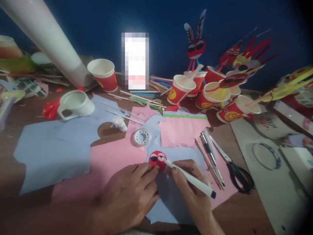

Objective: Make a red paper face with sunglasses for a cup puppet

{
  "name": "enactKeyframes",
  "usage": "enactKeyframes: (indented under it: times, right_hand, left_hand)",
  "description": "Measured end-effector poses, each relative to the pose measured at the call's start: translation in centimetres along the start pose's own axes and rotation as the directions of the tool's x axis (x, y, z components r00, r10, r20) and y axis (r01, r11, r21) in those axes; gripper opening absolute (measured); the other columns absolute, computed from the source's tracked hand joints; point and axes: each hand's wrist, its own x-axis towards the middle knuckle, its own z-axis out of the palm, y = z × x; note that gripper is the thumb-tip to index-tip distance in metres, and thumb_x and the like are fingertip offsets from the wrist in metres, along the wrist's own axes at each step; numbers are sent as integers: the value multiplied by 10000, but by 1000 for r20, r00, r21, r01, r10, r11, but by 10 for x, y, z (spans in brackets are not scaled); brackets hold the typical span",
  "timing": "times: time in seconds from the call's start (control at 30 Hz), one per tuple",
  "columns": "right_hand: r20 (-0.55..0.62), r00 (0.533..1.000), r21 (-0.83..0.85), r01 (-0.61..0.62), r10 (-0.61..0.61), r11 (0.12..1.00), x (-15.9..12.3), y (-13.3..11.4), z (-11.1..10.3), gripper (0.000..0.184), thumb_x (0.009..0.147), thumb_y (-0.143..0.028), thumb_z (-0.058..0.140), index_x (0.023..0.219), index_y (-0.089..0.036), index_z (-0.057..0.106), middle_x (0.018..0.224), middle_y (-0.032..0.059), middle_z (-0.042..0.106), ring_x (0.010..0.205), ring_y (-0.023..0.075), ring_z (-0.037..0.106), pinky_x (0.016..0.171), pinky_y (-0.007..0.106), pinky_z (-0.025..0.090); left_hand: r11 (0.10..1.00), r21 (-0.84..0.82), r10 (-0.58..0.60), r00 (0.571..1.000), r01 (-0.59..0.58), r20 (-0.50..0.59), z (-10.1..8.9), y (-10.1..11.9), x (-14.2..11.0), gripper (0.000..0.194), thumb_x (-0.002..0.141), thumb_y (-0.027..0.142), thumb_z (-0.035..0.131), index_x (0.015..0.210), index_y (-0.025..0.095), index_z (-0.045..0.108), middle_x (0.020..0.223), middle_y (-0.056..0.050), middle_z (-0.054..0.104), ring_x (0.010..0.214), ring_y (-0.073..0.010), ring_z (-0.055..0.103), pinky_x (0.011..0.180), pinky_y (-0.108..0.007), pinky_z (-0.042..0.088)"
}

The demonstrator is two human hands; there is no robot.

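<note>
A small red paper disc with pink eyelids and black half-round eyes lies on blue paper. My left hand is curled at its lower left edge, fingertips pressing it in place. In my right hand is a white marker with a black end, gripped between thumb and fingers. Its tip touches the disc at the right eye. Just above the disc lies a white tape roll. Black-handled scissors, a pen and a thin wooden stick rest to the right of my right hand.
Pink paper and cut blue sheets cover much of the brown table. A white mug stands left, a small glue bottle nearer the middle. Red paper cups with stick figures line the back right. A lit phone stands behind.
</note>
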Motion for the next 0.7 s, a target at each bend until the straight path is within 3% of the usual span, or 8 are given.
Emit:
enactKeyframes:
  times: [0.2, 0.47, 0.7]
  right_hand:
    - [25, 1000, -106, 10, -7, 994, 3, 0, 0, 64, 839, -250, 574, 823, -192, 593, 624, -4, 636, 526, 134, 605, 445, 210, 482]
    - [-13, 996, -68, -87, 86, 994, 2, 4, -2, 68, 823, -266, 594, 808, -212, 555, 566, -37, 602, 479, 127, 582, 444, 208, 496]
    - [-129, 991, -89, 21, -33, 996, -1, 0, 1, 84, 823, -228, 583, 905, -211, 578, 726, 10, 681, 617, 147, 642, 558, 240, 515]
  left_hand:
    - [1000, 2, 15, 999, -15, 31, 5, -3, -1, 147, 875, 254, 522, 794, 160, 601, 1100, -82, 624, 1008, -242, 534, 781, -373, 416]
    - [1000, 8, -9, 998, 9, 61, 0, -4, 1, 157, 886, 278, 513, 801, 176, 596, 1189, -71, 583, 952, -232, 528, 737, -370, 396]
    - [999, -49, 8, 998, -5, 55, -2, -6, 3, 190, 892, 293, 504, 773, 176, 593, 1046, -67, 630, 976, -233, 521, 758, -366, 414]
